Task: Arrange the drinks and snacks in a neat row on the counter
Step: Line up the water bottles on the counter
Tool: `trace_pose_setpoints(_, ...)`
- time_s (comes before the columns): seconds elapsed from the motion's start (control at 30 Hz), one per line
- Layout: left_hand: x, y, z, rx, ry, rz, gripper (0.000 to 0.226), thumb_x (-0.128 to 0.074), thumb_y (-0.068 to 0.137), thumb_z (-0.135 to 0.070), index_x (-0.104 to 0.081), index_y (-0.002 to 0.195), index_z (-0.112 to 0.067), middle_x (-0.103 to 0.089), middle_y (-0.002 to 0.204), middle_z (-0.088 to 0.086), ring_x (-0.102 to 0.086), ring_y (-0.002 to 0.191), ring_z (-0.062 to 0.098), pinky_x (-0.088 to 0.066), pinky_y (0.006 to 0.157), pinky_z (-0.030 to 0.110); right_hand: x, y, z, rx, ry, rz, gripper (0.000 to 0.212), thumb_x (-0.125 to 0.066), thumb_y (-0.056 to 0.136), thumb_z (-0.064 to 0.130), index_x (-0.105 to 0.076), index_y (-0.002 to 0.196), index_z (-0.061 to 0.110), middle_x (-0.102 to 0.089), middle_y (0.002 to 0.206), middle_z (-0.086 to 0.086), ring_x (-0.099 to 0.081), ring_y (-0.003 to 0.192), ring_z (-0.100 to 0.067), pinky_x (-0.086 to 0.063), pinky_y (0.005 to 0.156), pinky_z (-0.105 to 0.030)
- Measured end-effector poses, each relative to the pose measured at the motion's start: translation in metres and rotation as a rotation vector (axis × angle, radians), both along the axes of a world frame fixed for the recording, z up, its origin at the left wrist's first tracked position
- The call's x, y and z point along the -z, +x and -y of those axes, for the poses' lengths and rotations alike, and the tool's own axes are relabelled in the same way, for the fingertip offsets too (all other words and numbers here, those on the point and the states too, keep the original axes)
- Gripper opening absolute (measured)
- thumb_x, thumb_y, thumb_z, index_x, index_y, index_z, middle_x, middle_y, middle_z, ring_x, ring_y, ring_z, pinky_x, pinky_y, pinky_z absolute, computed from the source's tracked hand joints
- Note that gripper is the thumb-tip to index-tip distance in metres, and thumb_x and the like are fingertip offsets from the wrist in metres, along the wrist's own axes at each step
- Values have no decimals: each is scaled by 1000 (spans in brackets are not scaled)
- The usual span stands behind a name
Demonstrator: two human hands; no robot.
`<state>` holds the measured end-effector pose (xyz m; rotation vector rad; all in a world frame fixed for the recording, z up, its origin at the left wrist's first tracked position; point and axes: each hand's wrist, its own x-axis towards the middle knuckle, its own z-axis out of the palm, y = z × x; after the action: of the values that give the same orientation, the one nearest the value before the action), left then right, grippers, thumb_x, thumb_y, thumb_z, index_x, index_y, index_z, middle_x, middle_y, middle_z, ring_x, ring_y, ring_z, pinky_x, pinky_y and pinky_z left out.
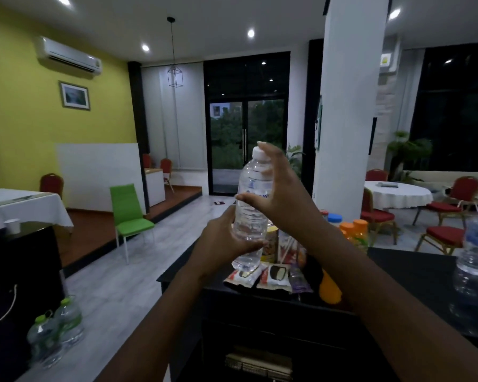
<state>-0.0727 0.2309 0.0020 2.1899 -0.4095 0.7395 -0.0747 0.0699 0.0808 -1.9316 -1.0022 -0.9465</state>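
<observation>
Nearest the camera, two bare forearms reach forward and up over the dark desk [414, 268]; at the right edge of the desk stands a clear plastic bottle with a blue cap [475, 274], blurred and well apart from the hands; low on the left, two bottles with green caps [57, 330] stand on the floor beside a dark cabinet. Between the arms, on the desk, lie flat snack packets [260, 277], side by side, with an orange object [330, 289] just to their right, partly hidden by the right forearm; behind them stand a yellow can [269, 244] and a carton with straws, too blurred to read; further back, orange-capped bottles [355, 230] and a blue-capped jar [334, 217] stand close together. Above this cluster the water bottle [253, 205] is held upright in the air, clear of the desk, its white cap uppermost; the left hand [221, 241] has its fingers closed round the lower body of the bottle; the right hand [276, 188] is higher, its thumb laid across the label and its fingers curled loosely toward the neck and cap, half spread, so I cannot tell how firmly it grips. Beyond the desk are a green chair [130, 216] on the grey floor, a white pillar [348, 106], red chairs around a round white table [398, 193], and dark glass doors [246, 139] at the far wall.
</observation>
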Motion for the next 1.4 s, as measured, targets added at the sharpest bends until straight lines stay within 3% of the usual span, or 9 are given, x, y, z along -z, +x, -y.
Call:
trace_pose_setpoints(0.17,-2,-42,86,115,7,-24,70,-80,56,-68,-45,115,-54,-70,97,-24,-65,80,-13,-53,62,10,-2,-43,90,51,-4,-4,92,-79,69,42,-26,142,21,-42,137,-2,-50,111,-13,-45,90,-27)
trace_pose_setpoints(0.3,7,-54,167,219,-3,-37,71,-80,58,-65,-51,118,-44,-70,104,-21,-65,92,-9,-57,78,24,2,-69,175,125,-1,16,92,-76,66,51,-29,140,24,-41,139,2,-52,114,-14,-43,91,-26)
trace_pose_setpoints(0.4,16,-54,231,288,-21,-32,67,-80,57,-66,-48,114,-50,-67,100,-30,-61,92,-15,-50,75,8,8,-76,233,200,-22,9,92,-74,65,54,-28,140,25,-42,139,0,-52,114,-15,-42,91,-27)
trace_pose_setpoints(0.47,23,-43,272,338,-53,-64,68,-80,57,-64,-50,115,-48,-68,103,-26,-62,93,-14,-51,76,10,14,-71,268,256,-27,-20,92,-79,66,48,-28,139,25,-43,138,-1,-52,113,-16,-42,89,-28)
trace_pose_setpoints(0.6,40,-3,339,374,-35,-156,77,-80,56,-65,-53,121,-34,-69,111,-16,-63,101,-2,-54,85,26,32,-41,329,344,-31,-84,92,-83,67,39,-28,139,24,-44,136,-5,-52,107,-14,-43,86,-28)
trace_pose_setpoints(0.7,52,33,376,370,-45,-211,75,-84,58,-57,-54,122,-32,-68,112,-15,-63,102,-1,-52,81,19,45,-6,361,399,-47,-128,93,-84,66,35,-28,140,21,-45,134,-9,-51,106,-13,-46,84,-29)
trace_pose_setpoints(0.83,58,88,414,359,-54,-258,70,-87,61,-43,-54,120,-25,-69,113,-7,-65,101,7,-52,80,21,55,54,392,430,-43,-192,94,-85,65,33,-27,139,23,-43,138,-11,-52,115,-21,-46,94,-34)
trace_pose_setpoints(1.13,74,197,460,392,-60,-344,62,-87,66,-32,-57,119,-19,-72,109,-3,-68,100,11,-55,91,42,72,168,425,512,-74,-223,92,-86,63,35,-29,135,24,-45,136,-9,-50,117,-24,-48,96,-41)
trace_pose_setpoints(1.4,79,237,493,411,-16,-299,63,-84,68,-42,-55,121,-24,-69,112,-7,-66,103,10,-53,91,41,75,206,446,635,-118,-171,83,-83,68,30,-33,133,15,-50,129,-17,-52,114,-28,-43,90,-32)
